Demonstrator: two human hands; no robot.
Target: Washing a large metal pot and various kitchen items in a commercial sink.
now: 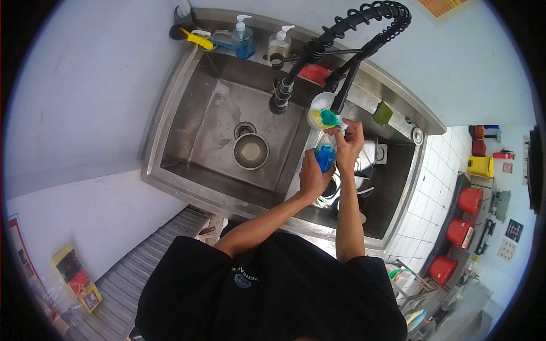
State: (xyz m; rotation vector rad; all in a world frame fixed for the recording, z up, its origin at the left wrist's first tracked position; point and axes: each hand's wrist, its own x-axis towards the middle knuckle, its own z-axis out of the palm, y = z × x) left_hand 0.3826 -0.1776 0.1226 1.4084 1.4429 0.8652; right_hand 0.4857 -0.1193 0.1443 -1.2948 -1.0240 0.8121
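My left hand [315, 174] grips a clear bottle of blue liquid [325, 157] over the divider between two steel sink basins. At the bottle's top, my right hand [350, 140] has its fingers closed on the white pump head [342, 126]. Just beyond the hands stands a white tub [313, 111] holding a green and yellow sponge [328, 117] and some suds. A metal bowl [251, 151] sits by the drain [245, 129] in the left basin. Steel pans and utensils [367, 157] lie in the right basin, partly hidden by my right arm.
A black spring-neck faucet [305, 57] arches over the sink. Along the back ledge are a yellow-handled brush [198, 39], two pump bottles [244, 40], a red cloth [315, 73] and a green scouring pad [383, 114]. Several red containers [471, 202] stand far right.
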